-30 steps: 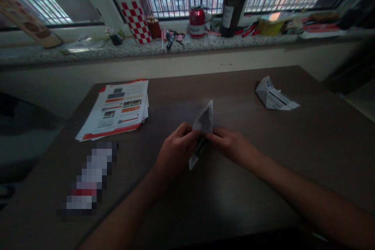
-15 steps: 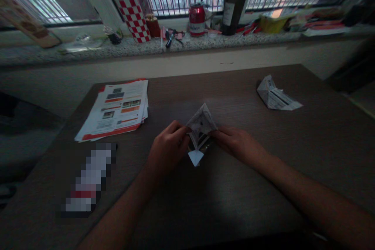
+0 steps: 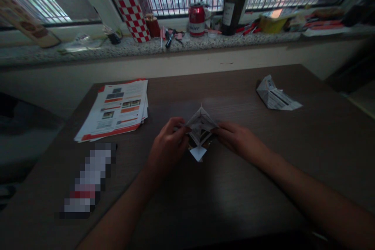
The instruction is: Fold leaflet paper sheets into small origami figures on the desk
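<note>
On the speckled stone windowsill [image 3: 211, 41], a red-and-white checkered bottle [image 3: 133, 15], a red drink can [image 3: 196, 19] and a dark cup [image 3: 233, 11] stand left to right, with a yellow container [image 3: 272, 25] farther right. A stack of printed sheets [image 3: 117, 109] lies on the wooden table [image 3: 310, 140], near a pixelated oblong object [image 3: 89, 177].

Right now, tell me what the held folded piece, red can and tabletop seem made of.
The folded piece: matte paper, judging by its thin edges and sharp folds. The red can: likely metal, smooth, with glossy highlights. The tabletop: low-sheen wood or wood-look laminate; its fine grain leaves that open.
</note>
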`<state>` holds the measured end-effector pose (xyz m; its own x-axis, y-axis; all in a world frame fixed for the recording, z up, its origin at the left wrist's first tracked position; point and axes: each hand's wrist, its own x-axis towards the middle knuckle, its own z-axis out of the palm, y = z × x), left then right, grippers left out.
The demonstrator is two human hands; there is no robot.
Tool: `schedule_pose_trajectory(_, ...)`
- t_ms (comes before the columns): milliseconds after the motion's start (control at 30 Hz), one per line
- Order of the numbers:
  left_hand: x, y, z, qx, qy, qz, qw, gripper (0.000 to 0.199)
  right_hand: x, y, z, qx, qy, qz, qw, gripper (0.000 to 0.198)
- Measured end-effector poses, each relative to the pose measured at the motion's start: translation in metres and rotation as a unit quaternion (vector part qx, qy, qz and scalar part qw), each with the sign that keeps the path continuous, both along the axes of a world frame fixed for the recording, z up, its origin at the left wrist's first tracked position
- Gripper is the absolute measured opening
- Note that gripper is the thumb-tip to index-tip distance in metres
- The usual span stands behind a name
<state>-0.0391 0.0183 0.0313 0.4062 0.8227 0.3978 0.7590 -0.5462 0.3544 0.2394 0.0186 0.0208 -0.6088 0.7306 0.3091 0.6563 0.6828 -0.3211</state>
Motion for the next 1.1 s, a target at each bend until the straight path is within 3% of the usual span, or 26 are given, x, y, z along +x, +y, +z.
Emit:
schedule_pose_trajectory(233,0.002,-0.001,-0.003,0.004,-0.029,-0.032,0.999,0.020,0.003,0.001,-0.003,0.000,0.030,-0.002,1.000,0.033)
schedule_pose_trajectory(433,0.003,-0.004,-0.003,-0.024,-0.072,0.020,0.997,0.020,0.008,0.002,-0.001,-0.009,0.036,0.017,0.999,0.033)
schedule_pose_trajectory(600,0.002,-0.002,-0.007,-0.047,-0.116,0.023,0.992,0.027,0.012,0.001,0.004,-0.033,0.053,0.037,0.997,0.033)
schedule_pose_trajectory(900,0.000,-0.002,-0.003,-0.076,-0.073,-0.027,0.994,0.021,0.012,0.004,0.000,-0.038,0.090,0.024,0.995,0.017)
schedule_pose_trajectory(1100,-0.004,-0.002,-0.006,-0.081,-0.037,-0.037,0.995,0.025,0.016,0.004,-0.004,-0.090,0.120,-0.050,0.987,0.018)
